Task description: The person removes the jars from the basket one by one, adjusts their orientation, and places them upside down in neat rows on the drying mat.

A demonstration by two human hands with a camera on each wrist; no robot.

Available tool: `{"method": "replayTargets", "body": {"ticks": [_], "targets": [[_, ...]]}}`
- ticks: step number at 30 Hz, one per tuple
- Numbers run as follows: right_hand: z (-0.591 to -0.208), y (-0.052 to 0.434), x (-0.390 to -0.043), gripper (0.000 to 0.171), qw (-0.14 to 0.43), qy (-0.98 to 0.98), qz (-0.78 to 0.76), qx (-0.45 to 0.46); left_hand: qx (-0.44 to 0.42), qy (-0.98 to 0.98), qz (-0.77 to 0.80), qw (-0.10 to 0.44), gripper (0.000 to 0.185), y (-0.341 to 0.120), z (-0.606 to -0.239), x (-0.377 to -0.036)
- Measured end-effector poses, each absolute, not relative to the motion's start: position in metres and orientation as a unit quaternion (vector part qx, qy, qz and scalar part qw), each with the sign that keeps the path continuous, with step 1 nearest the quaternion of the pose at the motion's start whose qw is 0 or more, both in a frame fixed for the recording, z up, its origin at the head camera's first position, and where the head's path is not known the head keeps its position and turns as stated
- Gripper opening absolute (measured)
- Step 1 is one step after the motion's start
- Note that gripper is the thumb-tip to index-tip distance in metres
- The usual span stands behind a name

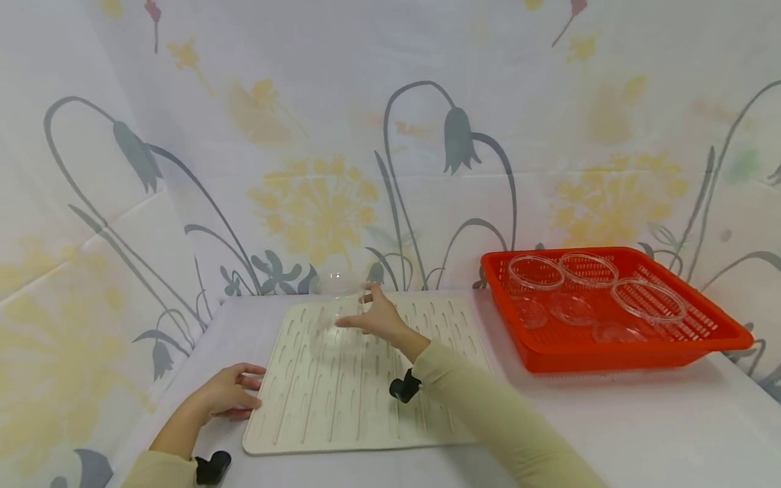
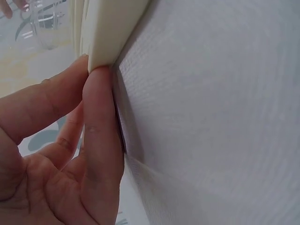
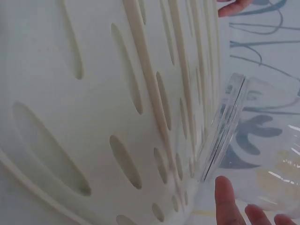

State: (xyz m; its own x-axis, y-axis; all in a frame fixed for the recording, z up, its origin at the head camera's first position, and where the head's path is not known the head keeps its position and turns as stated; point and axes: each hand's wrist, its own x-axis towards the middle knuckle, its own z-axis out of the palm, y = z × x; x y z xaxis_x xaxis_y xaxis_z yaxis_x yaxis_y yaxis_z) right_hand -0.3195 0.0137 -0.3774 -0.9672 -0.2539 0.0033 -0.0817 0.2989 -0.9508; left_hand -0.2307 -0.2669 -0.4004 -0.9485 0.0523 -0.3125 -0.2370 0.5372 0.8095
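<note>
A cream ridged drying mat (image 1: 366, 413) lies on the table. My left hand (image 1: 228, 392) is at its left edge; in the left wrist view, finger and thumb (image 2: 99, 93) pinch the mat's rim. Over the mat's far left part is a clear see-through bowl (image 1: 335, 285), faint in the head view. My right hand (image 1: 381, 317) holds it from the right side, thumb and fingers spread round it. In the right wrist view the bowl (image 3: 267, 154) stands mouth-down, its thick rim towards the mat, and fingertips (image 3: 225, 192) lie beside that rim.
To the right of the mat stands a red plastic basket (image 1: 598, 356). Several clear bowls sit in it mouth-up, one of them a rimmed bowl (image 1: 648, 299) near its right side. A flower-patterned cloth (image 1: 317, 102) hangs behind the white-covered table (image 1: 342, 471).
</note>
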Motion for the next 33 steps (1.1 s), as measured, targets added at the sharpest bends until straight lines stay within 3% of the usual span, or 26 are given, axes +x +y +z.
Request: {"method": "replayTargets", "body": {"ticks": [13, 23, 33], "targets": [[-0.388, -0.017, -0.329, 0.095, 0.028, 0.819, -0.562, -0.112, -0.054, 0.857, 0.490, 0.148, 0.058, -0.264, -0.405, -0.231], [-0.388, -0.005, -0.331, 0.087, 0.036, 0.825, -0.550, -0.126, -0.055, 0.856, 0.494, 0.142, 0.058, -0.258, -0.404, -0.230], [-0.372, 0.005, -0.311, 0.077, 0.085, 0.785, -0.598, -0.139, -0.065, 0.861, 0.485, 0.143, 0.059, -0.265, -0.402, -0.227]]}}
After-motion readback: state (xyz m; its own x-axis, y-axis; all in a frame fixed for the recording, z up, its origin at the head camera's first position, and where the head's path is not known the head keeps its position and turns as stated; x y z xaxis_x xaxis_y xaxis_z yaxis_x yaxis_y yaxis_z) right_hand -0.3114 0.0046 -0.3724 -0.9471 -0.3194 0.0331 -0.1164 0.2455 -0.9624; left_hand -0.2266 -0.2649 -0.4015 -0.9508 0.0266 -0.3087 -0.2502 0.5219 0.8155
